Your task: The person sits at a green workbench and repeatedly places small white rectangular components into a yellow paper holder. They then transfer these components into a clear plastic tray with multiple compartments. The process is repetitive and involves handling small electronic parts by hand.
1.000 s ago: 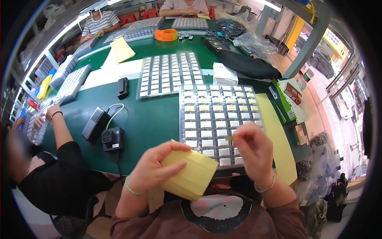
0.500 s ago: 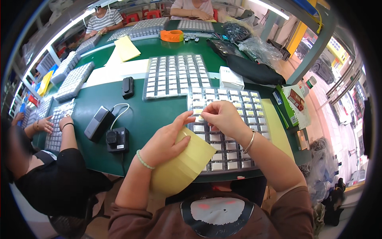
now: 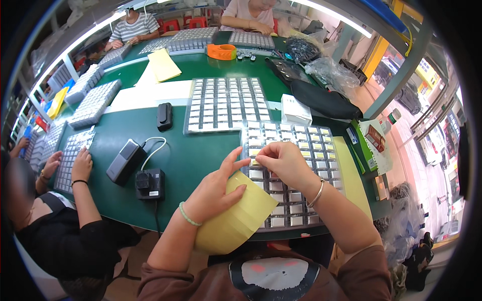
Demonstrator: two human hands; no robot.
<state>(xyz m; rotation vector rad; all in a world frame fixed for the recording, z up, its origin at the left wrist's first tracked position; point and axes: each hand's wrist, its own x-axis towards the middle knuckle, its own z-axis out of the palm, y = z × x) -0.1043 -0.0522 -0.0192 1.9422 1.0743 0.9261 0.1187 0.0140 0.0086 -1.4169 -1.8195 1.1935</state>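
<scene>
My left hand (image 3: 221, 188) holds a creased yellow paper sheet (image 3: 233, 215) between thumb and palm, its index finger stretched toward the tray. Beneath my right hand (image 3: 285, 159) lies a clear plastic tray (image 3: 338, 173) with rows of small white blocks (image 3: 296, 209) in its cells. Blocks in the tray's upper and right parts carry yellow pieces (image 3: 329, 147) on top; nearer ones look plain white. My right thumb and index finger are pinched together over a block at the tray's left side. Whatever is between those fingertips is too small to make out.
A second filled tray (image 3: 223, 128) adjoins the far side. Beyond it stand a white box (image 3: 295, 110) and a black pouch (image 3: 326, 99). Left lie a power bank (image 3: 125, 160) and a cabled black device (image 3: 150, 184). A co-worker's hand (image 3: 82, 163) rests on another tray.
The whole view has shifted slightly. My hands keep nearly the same pose over the tray, the sheet still in the left. At the left, the co-worker's hands have moved on their tray.
</scene>
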